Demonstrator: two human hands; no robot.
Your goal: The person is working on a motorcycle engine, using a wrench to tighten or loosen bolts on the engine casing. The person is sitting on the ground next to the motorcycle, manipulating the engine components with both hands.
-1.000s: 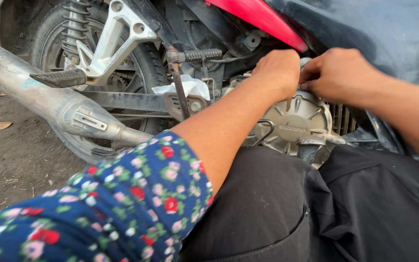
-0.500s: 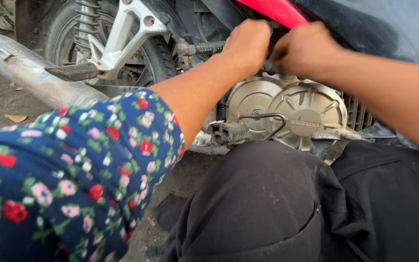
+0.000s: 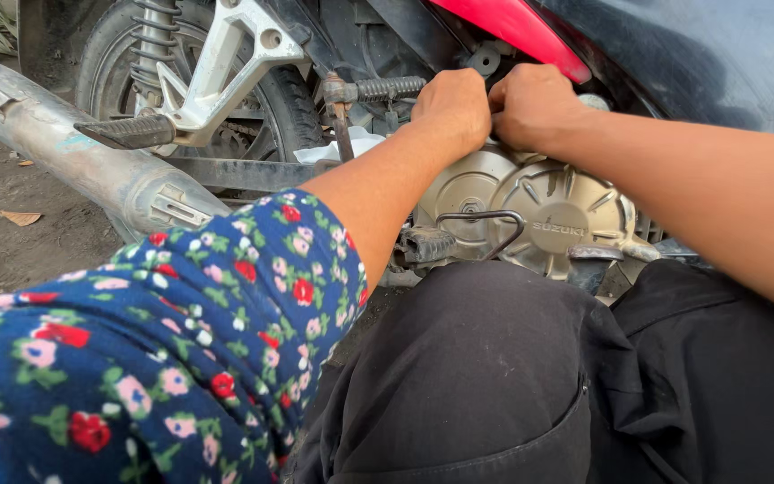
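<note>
Left hand (image 3: pixel 454 103) and right hand (image 3: pixel 530 103): both clenched, knuckles touching, pressed at the top of the engine cover (image 3: pixel 530 211) under the red fairing (image 3: pixel 512 27); what they grasp is hidden. Cover is mounted on the motorcycle beside the exhaust pipe (image 3: pixel 73 152); nothing removed shows, so the work looks early.

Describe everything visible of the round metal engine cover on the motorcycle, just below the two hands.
The engine cover is dull, champagne-coloured cast metal, formed as two overlapping round domes with raised ribs radiating on the right one and embossed lettering. It looks dusty and worn. It sits upright on the bike's side, under the red panel. A bent dark wire bracket crosses its front. The left hand and right hand press in fists at its top edge; the person's black-trousered knees hide its bottom.
</note>
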